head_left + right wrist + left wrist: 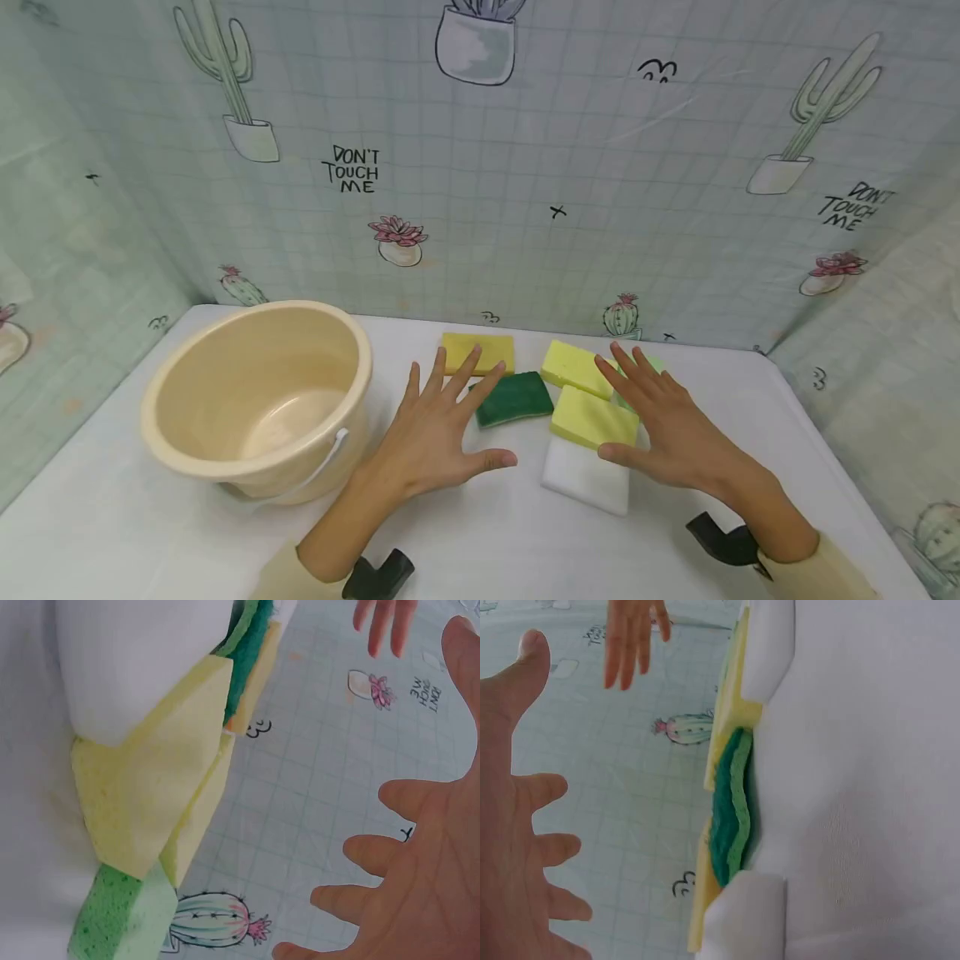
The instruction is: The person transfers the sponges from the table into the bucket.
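Note:
My left hand point(438, 425) hovers with spread fingers above the table, holding nothing. A dark green scouring sponge point(516, 400) and a darker yellow sponge point(480, 343) lie just beyond its fingers. With fingers likewise spread, my right hand point(667, 425) hangs over the right side of the sponge group and holds nothing. Beside it lie two pale yellow sponges point(592, 417), a white sponge point(587, 477) and a light green sponge point(124, 915), which the hand partly hides in the head view. Another white block point(742, 915) shows low in the left wrist view.
A cream bucket point(258, 383) with a white handle point(330, 458) stands upright on the left of the white table point(510, 550). A patterned cloth point(495, 167) with cactus drawings hangs behind the table and along both sides.

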`<state>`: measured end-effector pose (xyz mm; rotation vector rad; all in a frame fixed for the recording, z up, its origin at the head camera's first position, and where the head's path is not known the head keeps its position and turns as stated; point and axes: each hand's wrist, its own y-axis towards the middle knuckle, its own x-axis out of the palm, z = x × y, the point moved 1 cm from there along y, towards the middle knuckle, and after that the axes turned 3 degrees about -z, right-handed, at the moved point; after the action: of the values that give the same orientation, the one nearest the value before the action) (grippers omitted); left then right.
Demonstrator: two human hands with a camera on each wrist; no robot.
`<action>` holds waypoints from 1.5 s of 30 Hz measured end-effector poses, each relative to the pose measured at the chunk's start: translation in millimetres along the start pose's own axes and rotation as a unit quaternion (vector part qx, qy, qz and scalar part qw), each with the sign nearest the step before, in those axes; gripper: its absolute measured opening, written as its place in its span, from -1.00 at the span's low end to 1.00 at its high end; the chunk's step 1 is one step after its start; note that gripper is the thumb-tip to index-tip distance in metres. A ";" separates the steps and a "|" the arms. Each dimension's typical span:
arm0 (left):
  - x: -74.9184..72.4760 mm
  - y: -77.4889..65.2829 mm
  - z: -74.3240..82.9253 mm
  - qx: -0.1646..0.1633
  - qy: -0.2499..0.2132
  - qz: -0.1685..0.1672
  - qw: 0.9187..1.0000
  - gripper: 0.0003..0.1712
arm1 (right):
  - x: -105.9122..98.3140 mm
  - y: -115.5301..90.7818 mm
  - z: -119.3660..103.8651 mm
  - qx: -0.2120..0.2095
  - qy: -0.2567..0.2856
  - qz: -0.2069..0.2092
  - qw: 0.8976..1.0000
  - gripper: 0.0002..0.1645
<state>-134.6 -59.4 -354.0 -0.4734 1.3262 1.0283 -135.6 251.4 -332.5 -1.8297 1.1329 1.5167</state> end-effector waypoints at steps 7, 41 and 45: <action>-20.1 -14.2 11.1 0.039 -0.020 0.019 0.999 0.10 | 5.7 0.6 -8.3 -0.012 0.023 0.015 1.000 0.16; -143.9 -92.8 -40.4 0.057 -0.043 0.237 0.969 0.10 | 34.4 62.7 -71.1 -0.125 0.097 0.008 0.987 0.14; -144.5 -99.7 -66.2 0.026 -0.045 0.252 0.966 0.08 | 41.5 71.7 -76.0 -0.136 0.114 0.007 0.984 0.14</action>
<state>-77.3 -211.3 -260.0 -0.0405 1.4211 1.4086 -153.5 141.0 -344.2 -2.2307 1.0817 1.5635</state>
